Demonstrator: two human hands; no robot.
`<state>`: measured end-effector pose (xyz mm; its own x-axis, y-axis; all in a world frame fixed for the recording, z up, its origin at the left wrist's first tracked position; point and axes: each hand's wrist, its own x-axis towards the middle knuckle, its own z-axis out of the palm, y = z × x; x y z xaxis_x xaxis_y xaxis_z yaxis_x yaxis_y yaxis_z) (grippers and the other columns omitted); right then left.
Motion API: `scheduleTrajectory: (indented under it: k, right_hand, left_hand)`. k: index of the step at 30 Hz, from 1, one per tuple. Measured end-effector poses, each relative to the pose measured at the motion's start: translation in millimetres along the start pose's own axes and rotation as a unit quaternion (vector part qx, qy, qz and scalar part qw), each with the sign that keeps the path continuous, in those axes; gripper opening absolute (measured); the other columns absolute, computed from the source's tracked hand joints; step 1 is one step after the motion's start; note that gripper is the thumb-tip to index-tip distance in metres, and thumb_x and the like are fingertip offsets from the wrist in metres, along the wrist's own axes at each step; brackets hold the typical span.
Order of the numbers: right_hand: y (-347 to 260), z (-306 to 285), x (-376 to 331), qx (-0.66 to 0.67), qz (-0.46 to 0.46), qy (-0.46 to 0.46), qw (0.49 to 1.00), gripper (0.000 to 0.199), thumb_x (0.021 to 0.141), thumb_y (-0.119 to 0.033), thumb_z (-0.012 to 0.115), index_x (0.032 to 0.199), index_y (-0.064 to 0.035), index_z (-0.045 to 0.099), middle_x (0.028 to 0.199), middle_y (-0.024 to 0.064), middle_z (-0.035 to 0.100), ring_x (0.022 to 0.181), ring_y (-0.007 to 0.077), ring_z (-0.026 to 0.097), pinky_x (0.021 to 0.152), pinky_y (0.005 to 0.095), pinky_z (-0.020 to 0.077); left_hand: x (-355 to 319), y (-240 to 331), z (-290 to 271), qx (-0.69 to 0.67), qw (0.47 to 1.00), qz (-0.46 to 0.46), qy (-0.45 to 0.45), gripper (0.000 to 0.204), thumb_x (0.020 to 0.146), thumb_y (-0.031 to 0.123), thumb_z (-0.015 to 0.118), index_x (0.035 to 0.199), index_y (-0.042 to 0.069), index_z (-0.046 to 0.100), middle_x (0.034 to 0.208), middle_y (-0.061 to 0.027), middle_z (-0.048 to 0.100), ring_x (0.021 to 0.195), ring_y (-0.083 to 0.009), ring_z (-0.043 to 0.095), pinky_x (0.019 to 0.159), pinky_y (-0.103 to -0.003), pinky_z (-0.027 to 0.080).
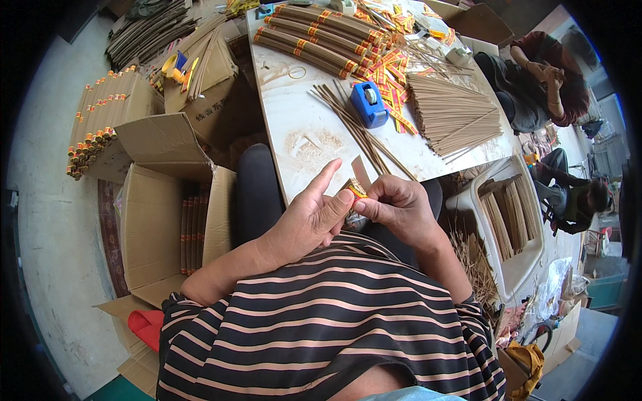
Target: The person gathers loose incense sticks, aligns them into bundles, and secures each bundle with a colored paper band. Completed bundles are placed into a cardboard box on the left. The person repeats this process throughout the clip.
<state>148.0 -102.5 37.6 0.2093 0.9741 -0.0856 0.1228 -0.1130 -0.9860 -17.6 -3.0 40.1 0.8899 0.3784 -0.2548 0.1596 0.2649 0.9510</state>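
Close in front of my body, both hands meet at a bundle of incense sticks (350, 185) seen almost end-on. A red and yellow paper band (358, 191) goes around it. My left hand (309, 217) grips the bundle, its thumb pressed on top and its index finger stretched out. At the bundle's right side, my right hand (400, 206) pinches the band between thumb and bent index finger. A narrow brownish strip (361, 170) sticks up behind the bundle; whether it belongs to the band I cannot tell. My fingers hide most of the bundle's length.
The white table (281, 120) bears a blue tape dispenser (368, 105), loose incense sticks (455, 117), banded bundles (314, 40) and scattered paper bands (391, 73). An open cardboard box (148, 220) stands left, a white bin (511, 274) right. Another person (552, 80) sits far right.
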Motion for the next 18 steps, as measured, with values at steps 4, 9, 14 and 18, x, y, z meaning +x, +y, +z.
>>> scheduleTrajectory:
  k: [4,9,14,18]
  right_hand:
    - [-2.0,0.1,0.7,0.007,0.001,0.004,1.0,0.022,0.08,-0.018,0.069,0.071,-0.0014,0.058,0.061,-0.0032,0.053,0.057,0.0031,0.043,0.048,0.0191,0.0359]
    - [6.8,4.5,0.9,0.033,-0.004,0.028,0.999,0.022,0.079,-0.018,0.071,0.078,-0.0014,0.056,0.064,-0.0025,0.053,0.058,0.0033,0.044,0.05,0.0183,0.0365]
    - [10.4,15.0,6.3,-0.025,-0.026,0.166,0.985,0.043,0.071,-0.023,0.078,0.093,-0.0017,0.049,0.067,0.0017,0.05,0.059,0.0064,0.044,0.052,0.0204,0.0383]
    - [-11.0,15.5,-0.1,-0.178,0.02,0.148,0.973,0.032,0.076,-0.023,0.072,0.086,0.002,0.055,0.066,0.0071,0.053,0.059,0.0111,0.05,0.053,0.0249,0.0417]
  left_hand:
    - [0.9,-1.3,0.4,-0.008,1.0,0.0,0.002,0.08,0.09,0.047,0.045,0.141,-0.002,0.007,0.064,-0.0023,0.046,0.053,-0.0051,0.043,0.045,-0.018,0.036]
    - [1.1,1.0,3.9,-0.005,1.0,0.014,0.025,0.075,0.092,0.042,0.044,0.141,-0.002,0.007,0.065,-0.0018,0.046,0.056,-0.0051,0.041,0.048,-0.018,0.035]
    - [3.1,1.1,8.0,0.047,0.994,0.046,0.082,0.071,0.094,0.037,0.044,0.14,-0.003,0.007,0.069,-0.0045,0.05,0.059,-0.0069,0.044,0.054,-0.019,0.038]
    - [3.9,-5.8,8.6,0.115,0.984,0.057,0.124,0.07,0.095,0.035,0.043,0.14,-0.003,0.006,0.075,-0.011,0.056,0.067,-0.0124,0.055,0.061,-0.023,0.045]
